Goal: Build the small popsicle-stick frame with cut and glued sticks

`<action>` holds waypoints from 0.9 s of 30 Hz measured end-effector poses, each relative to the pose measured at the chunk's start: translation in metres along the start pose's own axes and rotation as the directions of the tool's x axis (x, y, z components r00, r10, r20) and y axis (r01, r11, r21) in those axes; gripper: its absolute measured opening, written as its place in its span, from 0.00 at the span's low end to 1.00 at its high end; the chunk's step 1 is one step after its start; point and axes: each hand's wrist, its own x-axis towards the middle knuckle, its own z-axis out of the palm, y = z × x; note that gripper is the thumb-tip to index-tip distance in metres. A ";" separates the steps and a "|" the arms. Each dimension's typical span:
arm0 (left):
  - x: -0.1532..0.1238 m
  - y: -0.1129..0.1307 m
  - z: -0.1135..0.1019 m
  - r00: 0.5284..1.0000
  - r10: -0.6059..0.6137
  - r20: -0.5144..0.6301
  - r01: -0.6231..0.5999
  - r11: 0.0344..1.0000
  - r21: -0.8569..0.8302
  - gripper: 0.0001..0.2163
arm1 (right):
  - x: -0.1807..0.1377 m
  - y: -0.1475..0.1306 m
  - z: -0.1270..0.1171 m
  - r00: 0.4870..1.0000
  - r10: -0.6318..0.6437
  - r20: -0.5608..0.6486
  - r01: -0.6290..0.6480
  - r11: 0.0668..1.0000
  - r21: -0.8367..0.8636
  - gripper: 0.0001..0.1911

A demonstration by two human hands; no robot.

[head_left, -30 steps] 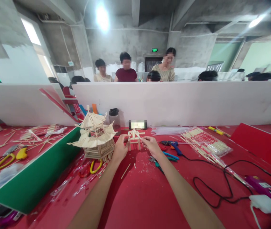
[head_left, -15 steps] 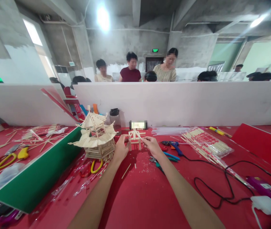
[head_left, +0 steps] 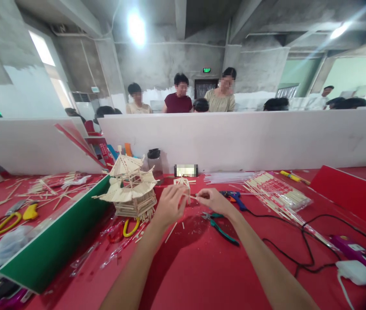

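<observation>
A thin wooden stick (head_left: 193, 197) spans the gap between my hands, raised above the table. The fingertips of my left hand (head_left: 171, 205) are closed on one end, and my right hand (head_left: 214, 201) pinches the other. Just behind them stands a small stick frame (head_left: 182, 182) with a peaked top, partly hidden by my left hand. To the left is a larger stick pavilion (head_left: 133, 185) with tiered roofs. Green-handled pliers (head_left: 223, 231) lie below my right hand, and a blue glue gun (head_left: 237, 199) rests beyond it.
A green board (head_left: 63, 241) stands on edge at left, near yellow-handled scissors (head_left: 131, 227). Bundled sticks in plastic (head_left: 279, 193) and a black cord (head_left: 312, 254) lie at right. A bottle (head_left: 154, 162) stands before the white partition (head_left: 234, 140); people are behind it.
Both hands have come off the small frame and moved nearer to me. A thin stick now shows between them. The frame stays standing behind, and more of the pliers is visible.
</observation>
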 end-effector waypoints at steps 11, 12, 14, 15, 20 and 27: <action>-0.009 0.040 0.033 0.876 -0.001 0.483 0.007 1.000 -0.009 0.07 | -0.036 0.016 -0.007 0.979 0.057 0.197 -0.023 0.985 -0.171 0.06; -0.009 0.042 0.034 0.869 -0.031 0.494 0.047 0.999 -0.019 0.07 | -0.036 0.016 -0.008 0.978 0.063 0.200 -0.027 0.984 -0.177 0.06; -0.008 0.045 0.034 0.854 -0.084 0.514 0.120 0.992 -0.037 0.07 | -0.036 0.015 -0.009 0.976 0.077 0.204 -0.039 0.982 -0.183 0.07; -0.008 0.047 0.034 0.846 -0.107 0.523 0.150 0.988 -0.041 0.06 | -0.036 0.014 -0.009 0.975 0.084 0.205 -0.046 0.982 -0.185 0.07; -0.007 0.049 0.036 0.809 -0.186 0.558 0.238 0.971 -0.021 0.07 | -0.036 0.015 -0.008 0.975 0.105 0.194 -0.062 0.974 -0.218 0.07; -0.008 0.046 0.040 0.803 -0.200 0.561 0.285 0.956 -0.067 0.05 | -0.037 0.012 -0.008 0.976 0.114 0.188 -0.059 0.959 -0.277 0.06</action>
